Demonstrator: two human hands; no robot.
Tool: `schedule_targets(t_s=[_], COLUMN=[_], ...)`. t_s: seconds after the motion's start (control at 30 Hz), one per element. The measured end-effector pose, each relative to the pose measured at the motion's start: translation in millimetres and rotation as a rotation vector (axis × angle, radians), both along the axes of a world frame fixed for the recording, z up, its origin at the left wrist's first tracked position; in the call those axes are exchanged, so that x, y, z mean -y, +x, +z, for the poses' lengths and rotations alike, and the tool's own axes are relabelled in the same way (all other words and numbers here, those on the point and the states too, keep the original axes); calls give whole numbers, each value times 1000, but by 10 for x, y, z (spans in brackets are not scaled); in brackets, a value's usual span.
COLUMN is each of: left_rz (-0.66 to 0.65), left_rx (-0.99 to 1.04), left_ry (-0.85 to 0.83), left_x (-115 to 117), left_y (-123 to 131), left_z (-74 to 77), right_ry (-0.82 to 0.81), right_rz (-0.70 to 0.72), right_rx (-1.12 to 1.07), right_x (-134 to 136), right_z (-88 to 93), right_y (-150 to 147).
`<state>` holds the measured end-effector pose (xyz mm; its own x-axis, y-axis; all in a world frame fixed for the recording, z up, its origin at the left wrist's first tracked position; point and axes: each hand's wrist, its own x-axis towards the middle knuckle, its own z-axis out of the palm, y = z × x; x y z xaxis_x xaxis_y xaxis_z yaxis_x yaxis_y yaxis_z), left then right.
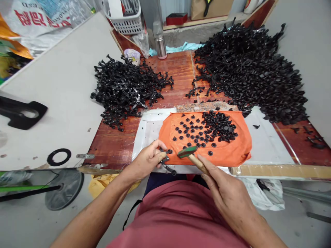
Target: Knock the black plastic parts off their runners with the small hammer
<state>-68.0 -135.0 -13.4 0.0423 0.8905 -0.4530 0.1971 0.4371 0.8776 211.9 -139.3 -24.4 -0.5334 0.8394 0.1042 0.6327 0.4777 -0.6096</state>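
Note:
Between the thumb and fingers of my left hand is a black jointed plastic strip with round ends, held over the near left edge of an orange cloth pad. My right hand grips the wooden handle of a small hammer with a green head, which hovers above the pad's front. Small black round caps stand spread out on the cloth, stems up. A heap of the same caps lies at the pad's back right.
A pile of black jointed strips lies at the left of the red-brown wooden table. A far larger heap of black parts covers the right. At the back stand a metal bottle and a white basket.

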Motion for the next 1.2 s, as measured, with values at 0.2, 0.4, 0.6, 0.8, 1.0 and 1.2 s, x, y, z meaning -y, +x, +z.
schedule_targets(t_s=[0.2,0.4,0.6,0.8,1.0,1.2], left_rz=[3,-15,1,24,22,10], left_rx=[11,-1,19,88,80,35], left_ry=[6,35,27,4,2,11], left_x=[-11,9,5,3,2,17], left_y=[35,45,66,50,49,58], left_z=[18,-10,-13,-27,-45,-67], right_ry=[179,231,196,204,185,242], right_rz=[55,46,79,29,33,47], right_rx=[52,92,184,89,188,311], right_x=[-147,-141,-166,-185,-200,-173], right_z=[105,28,41,55,107,26], right_y=[-249,-262,-264,-286,-278,-313])
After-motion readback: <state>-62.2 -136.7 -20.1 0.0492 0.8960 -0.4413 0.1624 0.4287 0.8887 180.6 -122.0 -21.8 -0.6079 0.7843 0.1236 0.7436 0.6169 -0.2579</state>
